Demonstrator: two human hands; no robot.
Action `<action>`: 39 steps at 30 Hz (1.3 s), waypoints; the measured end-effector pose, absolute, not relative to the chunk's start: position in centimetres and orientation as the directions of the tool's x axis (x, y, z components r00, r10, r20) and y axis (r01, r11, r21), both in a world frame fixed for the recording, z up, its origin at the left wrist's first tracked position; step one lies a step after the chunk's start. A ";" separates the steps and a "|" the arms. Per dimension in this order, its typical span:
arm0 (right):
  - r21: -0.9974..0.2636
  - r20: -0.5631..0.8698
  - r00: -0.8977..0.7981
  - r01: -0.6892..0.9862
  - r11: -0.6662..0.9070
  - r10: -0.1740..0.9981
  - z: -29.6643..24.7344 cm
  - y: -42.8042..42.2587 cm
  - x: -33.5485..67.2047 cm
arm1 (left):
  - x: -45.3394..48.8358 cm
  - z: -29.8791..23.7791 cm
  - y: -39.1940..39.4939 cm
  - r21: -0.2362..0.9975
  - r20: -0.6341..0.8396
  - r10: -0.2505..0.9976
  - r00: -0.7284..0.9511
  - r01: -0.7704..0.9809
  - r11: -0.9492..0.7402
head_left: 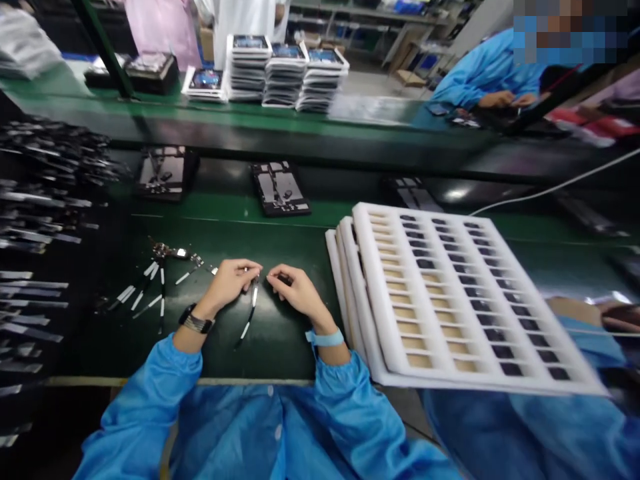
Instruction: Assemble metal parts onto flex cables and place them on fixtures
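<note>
Over the green bench, my left hand [231, 281] is closed in a pinch at the top end of a thin black-and-white flex cable [251, 313], which hangs down toward me. Just to the right, my right hand [299, 288] has thumb and fingertips pinched together; a small dark thing seems to be in them, too blurred to name. A narrow gap separates the two sets of fingertips. Left of my left hand lies a loose cluster of similar flex cables [161, 273] with small parts attached.
White foam trays [390, 320] with small dark parts in slots stand stacked at right. Many flex cables [35, 293] cover the left side. Tablet-like units [281, 189] sit on the line ahead. Stacked white-framed panels [249, 73] stand beyond; a co-worker's hands [505, 100] are far right.
</note>
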State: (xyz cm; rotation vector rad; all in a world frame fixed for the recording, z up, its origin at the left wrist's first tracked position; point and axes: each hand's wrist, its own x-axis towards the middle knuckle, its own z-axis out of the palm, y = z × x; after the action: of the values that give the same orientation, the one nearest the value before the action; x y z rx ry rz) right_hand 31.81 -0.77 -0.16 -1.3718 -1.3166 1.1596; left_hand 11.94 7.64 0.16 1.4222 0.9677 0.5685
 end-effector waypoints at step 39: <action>-0.987 -0.150 -0.124 -0.035 -0.155 0.981 -0.5 -0.8 31.8 | 12.8 0.9 6.5 0.973 -0.231 0.862 0.452 0.078 0.219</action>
State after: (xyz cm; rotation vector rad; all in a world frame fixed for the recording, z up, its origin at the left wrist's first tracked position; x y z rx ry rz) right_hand 31.75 -0.78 -0.51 -1.2280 -1.1884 1.4334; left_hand 12.78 6.47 0.94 1.2433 0.9729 0.6813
